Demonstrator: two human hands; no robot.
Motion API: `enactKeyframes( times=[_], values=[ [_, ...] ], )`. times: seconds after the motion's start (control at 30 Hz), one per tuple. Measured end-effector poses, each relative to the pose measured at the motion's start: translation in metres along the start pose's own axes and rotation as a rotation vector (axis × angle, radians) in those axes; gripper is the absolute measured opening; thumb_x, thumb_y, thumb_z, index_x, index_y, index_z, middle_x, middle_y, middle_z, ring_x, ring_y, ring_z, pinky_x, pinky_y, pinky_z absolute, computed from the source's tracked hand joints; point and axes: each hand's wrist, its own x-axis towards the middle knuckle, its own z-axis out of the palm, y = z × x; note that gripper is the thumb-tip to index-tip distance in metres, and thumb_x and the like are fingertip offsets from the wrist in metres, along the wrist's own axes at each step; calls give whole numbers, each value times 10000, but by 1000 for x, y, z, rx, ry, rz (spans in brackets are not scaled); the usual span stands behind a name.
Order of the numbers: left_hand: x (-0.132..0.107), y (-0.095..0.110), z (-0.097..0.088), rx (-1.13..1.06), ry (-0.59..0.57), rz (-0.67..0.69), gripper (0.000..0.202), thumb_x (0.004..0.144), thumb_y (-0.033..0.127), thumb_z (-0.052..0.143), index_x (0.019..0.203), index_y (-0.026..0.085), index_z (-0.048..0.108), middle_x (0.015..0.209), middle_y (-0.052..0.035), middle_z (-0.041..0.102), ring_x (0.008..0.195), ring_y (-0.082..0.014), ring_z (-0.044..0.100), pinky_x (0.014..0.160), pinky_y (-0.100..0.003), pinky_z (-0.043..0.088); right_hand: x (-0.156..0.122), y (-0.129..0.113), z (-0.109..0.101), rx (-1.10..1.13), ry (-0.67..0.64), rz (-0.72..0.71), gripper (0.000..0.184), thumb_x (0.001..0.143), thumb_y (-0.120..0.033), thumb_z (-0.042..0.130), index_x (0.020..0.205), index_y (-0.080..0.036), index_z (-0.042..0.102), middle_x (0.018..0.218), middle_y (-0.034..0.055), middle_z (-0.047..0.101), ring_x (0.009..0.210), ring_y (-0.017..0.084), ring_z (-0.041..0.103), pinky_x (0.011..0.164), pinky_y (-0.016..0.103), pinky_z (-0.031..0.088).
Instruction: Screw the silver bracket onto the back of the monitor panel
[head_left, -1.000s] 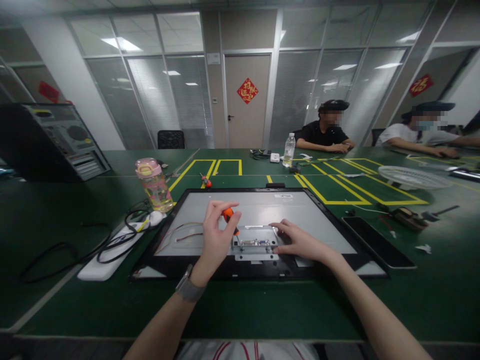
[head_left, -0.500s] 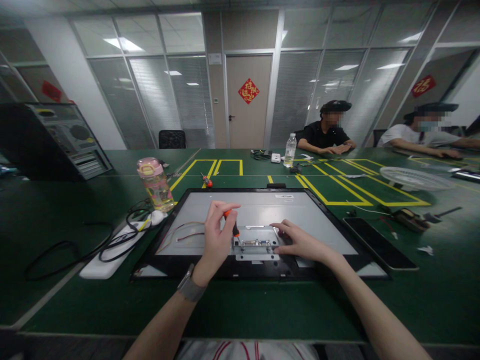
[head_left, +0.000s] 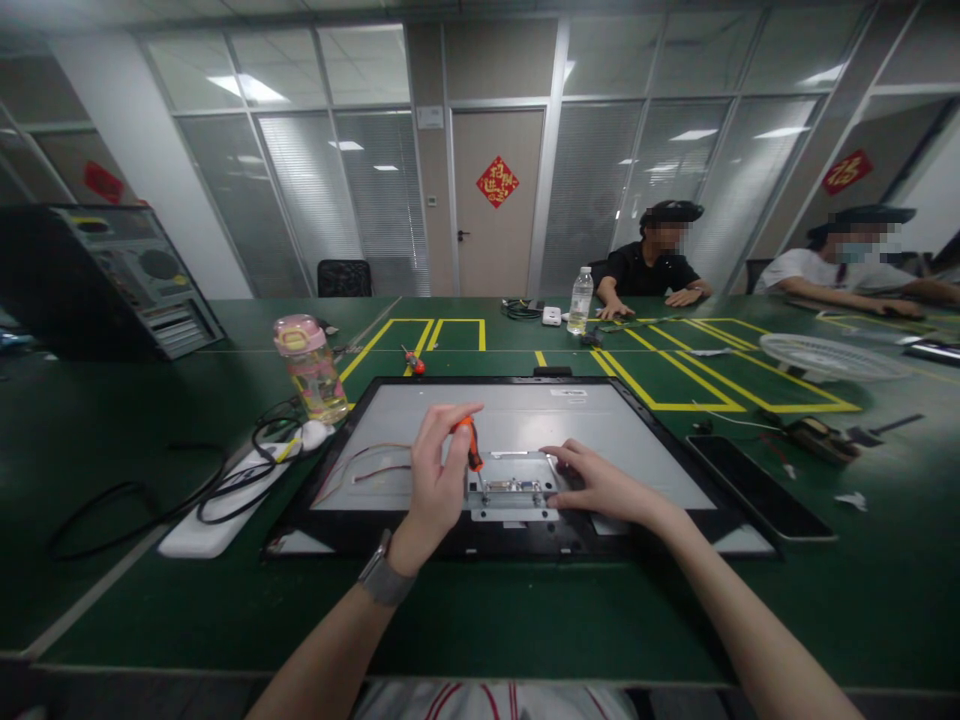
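My left hand (head_left: 442, 470) is closed around an orange and black screwdriver (head_left: 472, 446), which is tilted with its shaft pointing down at the row of connectors on a metal bracket (head_left: 517, 470). Whether its tip sits in a screw is too small to tell. At the bracket's right side my right hand (head_left: 592, 482) grips the edge, thumb low and fingers near the top corner. Underneath lies a flat display panel (head_left: 630, 430), grey-backed with a black frame. Thin wires (head_left: 379, 468) run over the panel left of my left hand.
Left of the panel are a power strip (head_left: 214, 525) with black cables and a pink-lidded bottle (head_left: 311, 370). A phone (head_left: 757, 487) lies to the right. Beyond are a red screwdriver (head_left: 414, 362), a clear bottle (head_left: 580, 300) and a white fan grille (head_left: 832, 357). Two people sit across the table.
The screwdriver's handle has turned and shifted slightly right in my left hand, showing more orange. My right hand stays put. One seated person's hand has moved left on the table.
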Motion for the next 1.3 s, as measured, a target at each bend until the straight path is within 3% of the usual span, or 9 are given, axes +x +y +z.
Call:
enactKeyframes(
  times=[0.1, 0.2, 0.33, 0.57, 0.7, 0.87, 1.0, 1.2, 1.3],
  values=[
    [-1, 0, 0, -100, -15, -93, 336, 962, 264, 348, 1174, 204, 601, 1035, -69, 644, 890, -184, 622, 806, -313, 486, 0, 1, 0, -10, 5, -5, 629, 756, -408, 667, 1319, -199, 482, 1101, 86, 506, 1015, 251, 545, 930, 363, 431],
    [-1, -1, 2, -99, -3, -130, 327, 963, 279, 383, 1225, 197, 561, 1049, -76, 642, 870, -177, 625, 785, -299, 494, 1, 2, 1, -13, 6, -12, 632, 755, -409, 667, 1320, -196, 481, 1101, 86, 506, 1008, 248, 547, 927, 364, 432],
    [1, -2, 3, 63, 19, -26, 214, 901, 276, 535, 1079, 206, 632, 925, -40, 593, 827, -161, 569, 766, -276, 471, 2, 3, 1, -14, 7, -17, 646, 750, -393, 667, 1323, -160, 481, 1082, 91, 510, 987, 249, 551, 909, 363, 440],
    [0, 4, 2, -17, -3, -13, 274, 975, 257, 370, 1072, 201, 619, 991, -65, 615, 919, -181, 589, 810, -312, 464, 1, 5, 1, -5, 11, -24, 635, 750, -398, 667, 1317, -176, 486, 1085, 85, 505, 995, 249, 545, 918, 364, 436],
    [-1, 3, 2, -30, -24, 30, 207, 938, 238, 476, 1077, 214, 627, 931, -47, 620, 868, -170, 596, 781, -295, 472, 1, 5, 1, 3, 20, -24, 622, 747, -407, 669, 1309, -205, 495, 1073, 74, 510, 988, 246, 552, 909, 360, 443],
    [0, 1, 3, 62, 33, 137, 149, 846, 228, 631, 990, 233, 668, 841, -6, 511, 777, -142, 531, 749, -275, 457, 1, 5, 2, 16, 15, -20, 617, 752, -408, 673, 1315, -230, 490, 1087, 71, 510, 989, 242, 556, 906, 365, 450],
    [0, 2, 3, 81, 67, 97, 165, 864, 253, 602, 1011, 227, 671, 881, -22, 497, 797, -148, 529, 751, -278, 465, 1, 5, 2, 15, 18, -23, 614, 749, -392, 679, 1311, -229, 494, 1088, 71, 513, 999, 245, 552, 920, 372, 444],
    [-2, 3, 2, -61, 51, 0, 276, 963, 248, 387, 1098, 204, 624, 925, -46, 599, 842, -163, 596, 759, -283, 471, 1, 1, 0, 9, 5, -7, 614, 754, -385, 670, 1312, -208, 487, 1101, 80, 508, 1010, 246, 551, 922, 367, 439],
    [-1, 2, 2, 1, 75, 3, 244, 951, 265, 438, 1058, 209, 649, 956, -54, 596, 895, -174, 584, 789, -289, 463, 1, 2, 1, -2, 11, -12, 620, 748, -396, 674, 1309, -207, 493, 1093, 82, 511, 1005, 252, 552, 912, 371, 441]
  ],
)
